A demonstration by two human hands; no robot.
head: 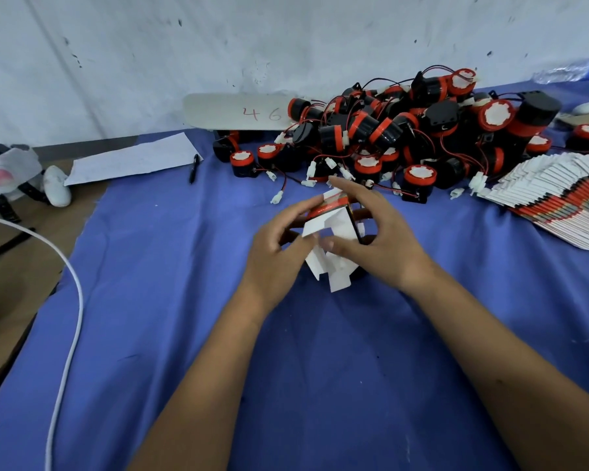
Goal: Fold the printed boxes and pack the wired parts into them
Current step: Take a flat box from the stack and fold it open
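Both my hands hold one printed box (334,232) above the blue cloth, its white inner flaps hanging open toward me and a red printed band on its far side. My left hand (279,246) grips the box's left side, fingers curled round it. My right hand (378,232) grips the right side, thumb pressing on a white flap. Behind the box lies a heap of black and red wired parts (405,137) with white connectors. A fanned stack of flat printed boxes (558,202) lies at the right.
Blue cloth (286,351) covers the table. A black pen (194,168) and a paper sheet (133,159) lie at the back left, a white cable (72,283) runs along the left, a card marked 46 (238,112) leans on the wall, and a plastic bottle (572,69) lies far right.
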